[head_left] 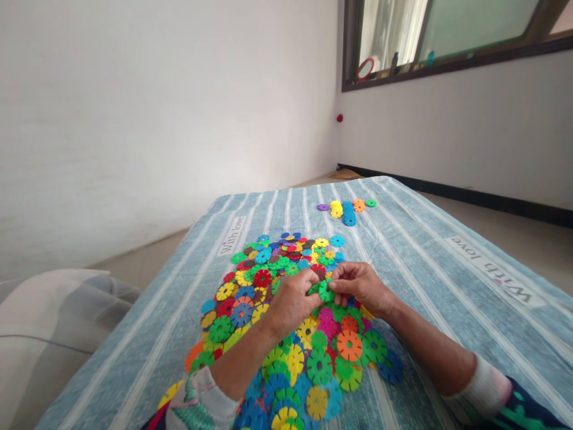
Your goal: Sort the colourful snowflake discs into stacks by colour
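Observation:
Over the middle of a heap of notched plastic discs, my left hand (293,301) and my right hand (362,285) come close together. A green notched disc (326,291) is pinched between the right thumb and fingers. The left fingers are bent around a green piece at its left edge; whether this is a second disc I cannot tell. Red, yellow, blue, orange, pink and green discs lie under and around both hands, such as an orange disc (349,345) below the right hand and a red disc (262,279) left of the left hand.
Sorted small groups lie at the far end of the striped cloth (188,316): a purple disc (323,207), yellow discs (336,209), blue discs (348,215), orange discs (359,205) and a green disc (371,203). Pale draped fabric (49,334) is at the left. Walls and a window stand behind.

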Available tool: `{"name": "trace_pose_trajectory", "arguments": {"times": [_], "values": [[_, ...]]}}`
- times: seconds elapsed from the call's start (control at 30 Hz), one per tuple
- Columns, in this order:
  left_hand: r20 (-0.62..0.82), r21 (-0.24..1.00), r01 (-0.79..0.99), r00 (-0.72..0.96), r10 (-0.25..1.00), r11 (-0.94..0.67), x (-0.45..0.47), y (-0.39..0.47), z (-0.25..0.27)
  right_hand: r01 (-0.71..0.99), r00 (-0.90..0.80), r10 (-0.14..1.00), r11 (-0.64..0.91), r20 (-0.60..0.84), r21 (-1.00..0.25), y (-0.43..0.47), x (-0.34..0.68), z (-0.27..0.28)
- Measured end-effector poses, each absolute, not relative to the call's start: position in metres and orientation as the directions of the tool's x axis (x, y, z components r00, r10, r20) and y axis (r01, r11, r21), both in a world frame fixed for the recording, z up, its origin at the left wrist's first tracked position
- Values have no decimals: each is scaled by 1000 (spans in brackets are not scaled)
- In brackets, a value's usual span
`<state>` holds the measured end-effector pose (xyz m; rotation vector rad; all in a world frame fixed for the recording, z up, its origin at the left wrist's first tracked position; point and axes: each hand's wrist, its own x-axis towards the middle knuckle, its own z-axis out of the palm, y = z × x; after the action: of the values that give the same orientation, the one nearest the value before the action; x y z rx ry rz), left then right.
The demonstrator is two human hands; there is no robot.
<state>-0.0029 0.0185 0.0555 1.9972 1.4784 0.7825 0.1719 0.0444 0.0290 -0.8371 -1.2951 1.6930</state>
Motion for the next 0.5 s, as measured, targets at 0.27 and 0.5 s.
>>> {"name": "trace_pose_trajectory", "arguments": {"times": [0.27,0.5], "values": [[131,660,692,275,952,-291,-4,18,58,-257,-404,915,-128,-14,-958,45,172,28],[-22,851,517,219,975,-97,-2,19,55,-271,-394,919,-139,-22,-953,46,167,27]]}}
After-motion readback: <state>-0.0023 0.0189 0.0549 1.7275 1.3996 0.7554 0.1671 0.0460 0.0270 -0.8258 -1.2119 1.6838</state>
